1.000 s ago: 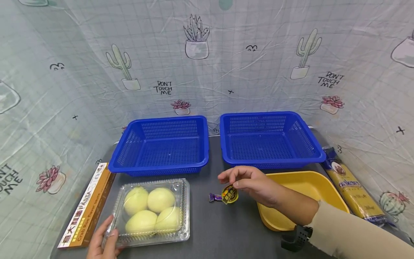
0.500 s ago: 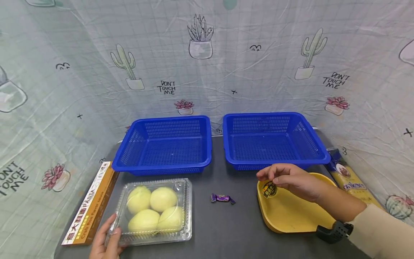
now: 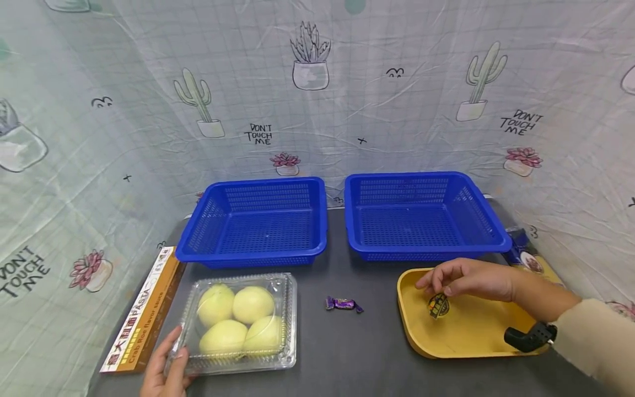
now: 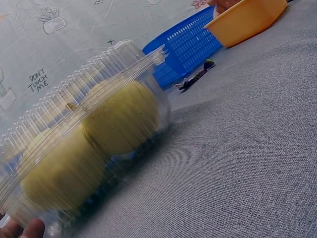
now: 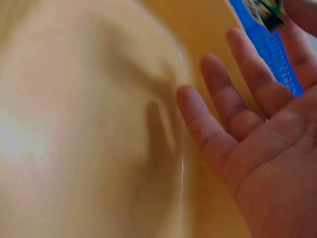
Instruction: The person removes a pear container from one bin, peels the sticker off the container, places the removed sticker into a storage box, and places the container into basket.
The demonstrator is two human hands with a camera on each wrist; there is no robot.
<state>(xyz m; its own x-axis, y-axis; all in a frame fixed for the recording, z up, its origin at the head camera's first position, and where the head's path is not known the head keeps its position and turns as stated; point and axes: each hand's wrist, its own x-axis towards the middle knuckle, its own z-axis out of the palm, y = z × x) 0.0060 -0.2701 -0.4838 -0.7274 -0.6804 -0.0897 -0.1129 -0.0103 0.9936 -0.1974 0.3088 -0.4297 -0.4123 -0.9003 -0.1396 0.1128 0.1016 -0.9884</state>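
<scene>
My left hand (image 3: 166, 364) grips the near left corner of a clear plastic clamshell box (image 3: 290, 331), thumb on top. Several pale yellow round fruits (image 3: 253, 305) sit inside it; the left wrist view shows the box (image 4: 133, 74) from the side, with fingertips (image 4: 33, 229) at its lower corner. Over the yellow tub (image 3: 412, 339), my right hand (image 3: 478, 280) pinches a small flat black-and-yellow packet (image 3: 439, 306) with thumb and forefinger. The right wrist view catches part of that packet (image 5: 270, 12) at the top, the other fingers spread. A purple-wrapped candy (image 3: 344, 304) lies between box and tub.
Two blue mesh baskets, left (image 3: 270, 259) and right (image 3: 426, 253), stand along the back by the curtain. A pasta box (image 3: 144, 314) lies at the left. At the far right, a bag of pasta (image 3: 538, 264) is partly behind the right arm.
My right hand has moved right with the packet, from beside the candy to above the yellow tub, uncovering the candy. The left hand stays on the clamshell box. The head view has shifted slightly.
</scene>
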